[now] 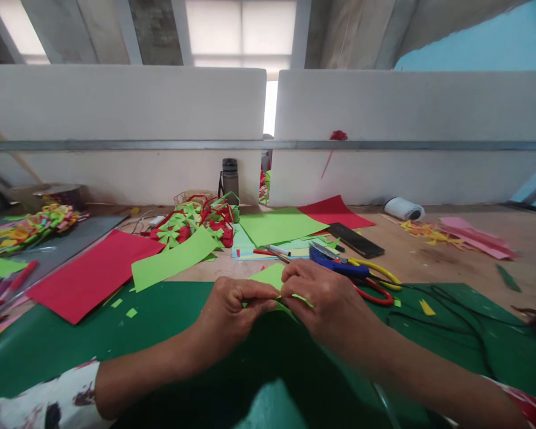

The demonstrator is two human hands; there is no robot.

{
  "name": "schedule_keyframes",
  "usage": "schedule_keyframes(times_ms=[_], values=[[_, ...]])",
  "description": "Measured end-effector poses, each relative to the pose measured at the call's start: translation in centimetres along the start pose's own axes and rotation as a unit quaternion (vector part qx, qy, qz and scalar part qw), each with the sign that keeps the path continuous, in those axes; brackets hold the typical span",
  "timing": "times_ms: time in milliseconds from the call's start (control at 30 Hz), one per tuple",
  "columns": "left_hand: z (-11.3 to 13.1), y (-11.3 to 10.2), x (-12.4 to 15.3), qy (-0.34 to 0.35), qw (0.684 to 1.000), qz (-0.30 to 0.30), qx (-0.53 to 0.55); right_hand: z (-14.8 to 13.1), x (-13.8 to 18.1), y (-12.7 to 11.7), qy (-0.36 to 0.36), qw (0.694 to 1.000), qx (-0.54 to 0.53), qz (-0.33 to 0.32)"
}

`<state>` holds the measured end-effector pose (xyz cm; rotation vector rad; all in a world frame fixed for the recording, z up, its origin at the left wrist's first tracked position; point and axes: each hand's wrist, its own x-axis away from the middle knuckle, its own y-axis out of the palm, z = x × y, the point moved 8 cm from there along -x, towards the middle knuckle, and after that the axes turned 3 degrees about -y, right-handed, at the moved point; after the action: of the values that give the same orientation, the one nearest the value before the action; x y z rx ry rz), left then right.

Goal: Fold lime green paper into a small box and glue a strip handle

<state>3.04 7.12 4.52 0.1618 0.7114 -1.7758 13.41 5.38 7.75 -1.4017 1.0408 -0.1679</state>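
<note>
Nearest the camera: patterned sleeve (67,396) on the left arm, a second patterned sleeve (529,408) at the lower right, and between them a dark green mat (116,342). Above the mat, the 2 hands meet near mid-view on a small piece of light green paper (270,275). Left hand (232,304): thumb and index finger pinched on the paper's near edge. Right hand (324,298): fingers bent and closed on the same piece, just beside the left fingertips; a sliver of green shows between them. Exact fold or outline of the piece: hidden by the fingers, cannot tell. Handling estimate: very light, thin, likely crisp enough to keep a crease, yet easily bent or torn if the 2 grips pull apart; slip risk judged low with dry fingertips. Best hold judged to be a flat pinch close to the edge, with little pressure on the middle. Surroundings: blue-handled scissors (339,265) lie just beyond the right hand; a black phone (356,240) rests farther off on the brown tabletop (446,271). Left of the hands, a light green strip (174,261) overlaps a large red sheet (93,271). Behind, a larger light green sheet (283,225); a dark bottle (230,182) stands upright near the white partition (125,104).
</note>
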Motion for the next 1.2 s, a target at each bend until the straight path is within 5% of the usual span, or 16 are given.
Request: schedule_keyframes(times_ms=[433, 833, 1200], values=[[-0.4, 0.5, 0.3, -0.024, 0.999, -0.032, -0.001, -0.4, 0.0, 0.3, -0.048, 0.999, 0.014, 0.020], [2.0, -0.8, 0.3, 0.086, 0.995, 0.049, -0.025, -0.8, -0.1, -0.9, -0.056, 0.997, -0.037, 0.037], [3.4, -0.9, 0.3, 0.075, 0.994, 0.044, -0.066, -1.6, 0.2, -1.6, -0.072, 0.995, -0.032, 0.065]])
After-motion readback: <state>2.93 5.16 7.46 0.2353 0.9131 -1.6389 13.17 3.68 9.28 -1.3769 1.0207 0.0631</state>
